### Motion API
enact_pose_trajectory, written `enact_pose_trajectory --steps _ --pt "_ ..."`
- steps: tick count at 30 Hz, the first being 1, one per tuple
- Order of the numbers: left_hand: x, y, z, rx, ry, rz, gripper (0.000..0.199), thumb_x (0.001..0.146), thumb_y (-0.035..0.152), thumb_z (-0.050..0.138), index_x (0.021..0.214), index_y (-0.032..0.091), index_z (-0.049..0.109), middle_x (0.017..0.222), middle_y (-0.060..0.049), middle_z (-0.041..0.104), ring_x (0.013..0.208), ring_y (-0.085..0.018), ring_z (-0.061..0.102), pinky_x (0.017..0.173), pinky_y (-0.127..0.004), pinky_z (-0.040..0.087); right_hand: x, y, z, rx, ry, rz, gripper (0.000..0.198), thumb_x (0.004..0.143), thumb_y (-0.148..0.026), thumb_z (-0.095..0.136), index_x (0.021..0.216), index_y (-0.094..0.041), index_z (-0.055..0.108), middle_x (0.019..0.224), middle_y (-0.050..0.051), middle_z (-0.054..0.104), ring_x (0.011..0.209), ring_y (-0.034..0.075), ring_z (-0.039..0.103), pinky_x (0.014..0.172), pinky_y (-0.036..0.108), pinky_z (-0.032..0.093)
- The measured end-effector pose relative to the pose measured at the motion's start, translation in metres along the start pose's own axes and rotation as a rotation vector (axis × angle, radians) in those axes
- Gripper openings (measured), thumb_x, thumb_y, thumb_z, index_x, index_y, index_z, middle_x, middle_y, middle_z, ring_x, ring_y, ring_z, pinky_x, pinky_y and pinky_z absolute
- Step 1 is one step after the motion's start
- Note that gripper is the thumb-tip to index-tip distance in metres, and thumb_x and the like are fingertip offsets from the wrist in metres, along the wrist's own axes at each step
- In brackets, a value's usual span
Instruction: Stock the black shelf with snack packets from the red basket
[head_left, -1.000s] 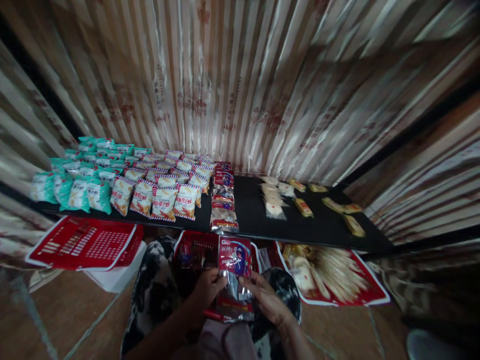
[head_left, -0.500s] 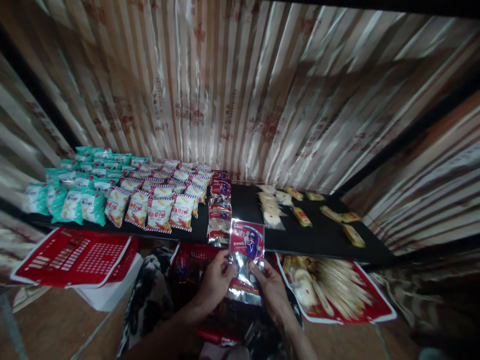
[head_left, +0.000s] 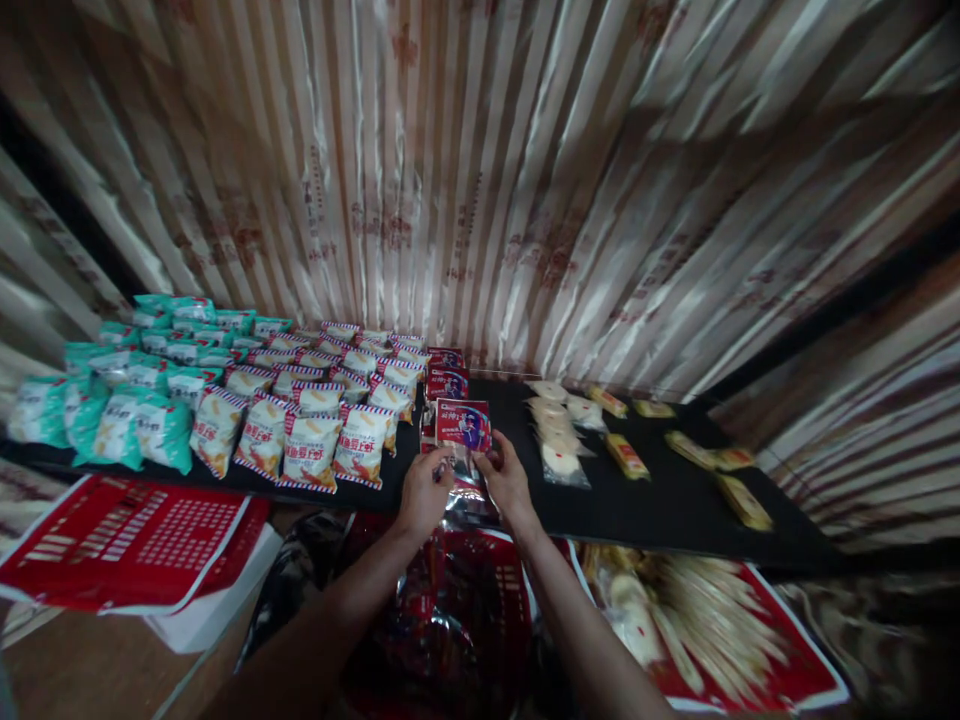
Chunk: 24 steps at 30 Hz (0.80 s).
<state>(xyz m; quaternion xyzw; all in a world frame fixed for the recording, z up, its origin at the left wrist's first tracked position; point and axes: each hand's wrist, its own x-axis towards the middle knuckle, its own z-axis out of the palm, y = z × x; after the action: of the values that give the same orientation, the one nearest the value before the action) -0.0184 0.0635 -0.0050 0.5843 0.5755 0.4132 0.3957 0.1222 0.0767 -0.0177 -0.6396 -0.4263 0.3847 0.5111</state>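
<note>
The left hand [head_left: 424, 492] and right hand [head_left: 508, 487] pinch opposite edges of a flat, red-and-silver foil packet [head_left: 463, 425] at the long black shelf [head_left: 607, 512]. Light, even pressure should keep it square and uncreased.

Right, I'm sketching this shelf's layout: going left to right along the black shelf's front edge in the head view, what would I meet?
Teal bags, white bags with striped edges, red packets, pale packs, yellow packets.
</note>
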Motion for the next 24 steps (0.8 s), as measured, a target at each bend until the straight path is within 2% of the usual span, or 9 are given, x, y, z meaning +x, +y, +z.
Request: enact_pose_trajectory --steps 2,8,12,16,24 --pt "0.014 -0.002 -0.001 0.068 0.015 -0.014 0.034 0.075 0.012 0.051 0.106 0.017 0.065 0.098 -0.007 0.062 0.087 -0.016 0.059 0.085 -0.030 0.047 0.012 0.003 0.008 -0.082 -0.016 -0.062 0.066 0.070 -0.040 0.057 0.130 -0.018 0.041 0.078 0.000 0.064 0.067 0.016 0.057 0.066 0.029 0.046" --pt "0.042 -0.009 0.002 0.144 0.048 -0.013 0.034 0.074 0.009 0.051 0.103 0.014 0.067 0.097 -0.009 0.061 0.088 -0.016 0.058 0.087 -0.030 0.045 0.037 0.008 0.021 -0.368 0.012 -0.192 0.044 0.075 -0.030 0.048 0.115 -0.015 0.057 0.105 0.009 0.064 0.087 0.020 0.059 0.084 0.035 0.045" --pt "0.054 -0.015 0.010 0.205 0.071 0.034 0.036 0.074 0.008 0.049 0.105 0.015 0.066 0.100 -0.009 0.060 0.095 -0.018 0.056 0.091 -0.030 0.043 0.048 0.008 0.028 -0.457 0.059 -0.232 0.042 0.075 -0.025 0.045 0.113 -0.014 0.059 0.107 0.012 0.063 0.091 0.021 0.059 0.084 0.035 0.045" --pt "0.059 -0.021 0.016 0.340 0.122 0.097 0.038 0.073 0.008 0.049 0.106 0.018 0.065 0.098 -0.008 0.060 0.095 -0.020 0.054 0.090 -0.034 0.043 0.054 0.011 0.035 -0.533 0.090 -0.303 0.041 0.076 -0.022 0.043 0.112 -0.016 0.061 0.109 0.010 0.063 0.098 0.022 0.056 0.088 0.035 0.043" --pt "0.057 -0.022 0.020 0.489 0.082 0.070 0.039 0.076 0.010 0.046 0.111 0.016 0.063 0.101 -0.011 0.057 0.097 -0.022 0.049 0.090 -0.036 0.042 0.055 0.019 0.039 -0.686 0.084 -0.324 0.038 0.079 -0.021 0.040 0.109 -0.015 0.062 0.111 0.012 0.060 0.102 0.024 0.049 0.091 0.038 0.039"
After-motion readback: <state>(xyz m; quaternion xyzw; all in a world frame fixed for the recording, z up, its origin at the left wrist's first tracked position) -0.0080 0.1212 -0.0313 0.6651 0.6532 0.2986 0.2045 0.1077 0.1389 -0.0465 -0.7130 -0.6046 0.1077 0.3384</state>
